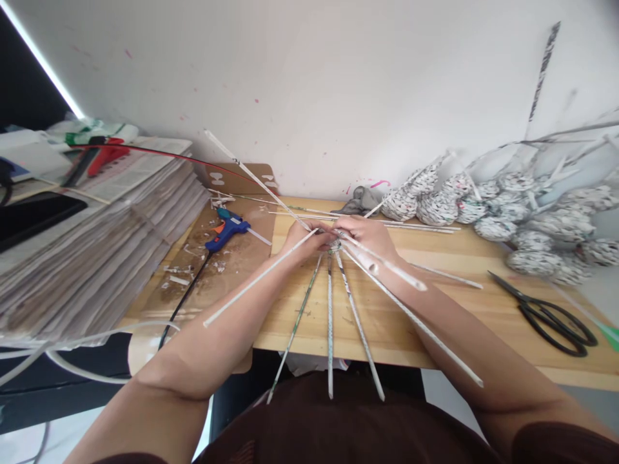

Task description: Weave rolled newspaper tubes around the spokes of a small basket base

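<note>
Both my hands meet over the middle of the wooden table, closed around the small woven hub of a bundle of rolled paper sticks (330, 322). My left hand (309, 237) grips the hub from the left, its fingers curled. From the right, my right hand (365, 235) pinches the same hub, fingers bent over it. Several thin white paper sticks fan out from there: some point toward my body, one rises up to the left, others cross over my forearms. The hub itself is mostly hidden by my fingers.
A blue glue gun (227, 231) lies on stained cardboard (193, 283) at left, beside a tall newspaper stack (111, 245). Black scissors (546, 312) rest at right. Woven paper pieces (512, 212) are piled at the back right. Loose paper sticks (420, 225) lie behind my hands.
</note>
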`<action>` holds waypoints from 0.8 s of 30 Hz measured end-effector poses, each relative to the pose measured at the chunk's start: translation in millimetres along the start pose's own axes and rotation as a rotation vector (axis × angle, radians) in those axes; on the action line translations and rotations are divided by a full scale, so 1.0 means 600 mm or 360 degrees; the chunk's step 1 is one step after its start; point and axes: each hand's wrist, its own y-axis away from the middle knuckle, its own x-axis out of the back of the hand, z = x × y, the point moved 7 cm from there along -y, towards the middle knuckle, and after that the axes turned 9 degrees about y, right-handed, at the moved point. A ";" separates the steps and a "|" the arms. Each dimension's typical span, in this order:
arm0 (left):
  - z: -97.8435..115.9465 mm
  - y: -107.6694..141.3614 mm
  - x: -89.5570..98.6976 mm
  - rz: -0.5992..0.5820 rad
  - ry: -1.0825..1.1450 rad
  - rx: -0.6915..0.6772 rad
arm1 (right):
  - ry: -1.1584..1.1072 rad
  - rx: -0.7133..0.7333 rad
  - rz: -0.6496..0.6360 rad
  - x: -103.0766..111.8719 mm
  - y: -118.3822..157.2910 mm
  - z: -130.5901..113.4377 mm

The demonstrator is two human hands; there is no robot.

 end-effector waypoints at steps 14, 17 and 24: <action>-0.004 -0.011 0.023 0.0177 -0.0009 0.0009 | 0.0097 0.0224 0.0570 0.047 0.011 -0.029; -0.004 -0.017 0.043 0.0402 0.0370 0.0143 | -0.0015 0.0110 0.0827 0.076 0.014 -0.011; 0.001 -0.016 0.024 0.0259 0.0861 0.0352 | -0.0914 -0.0389 -0.0028 0.001 -0.014 0.040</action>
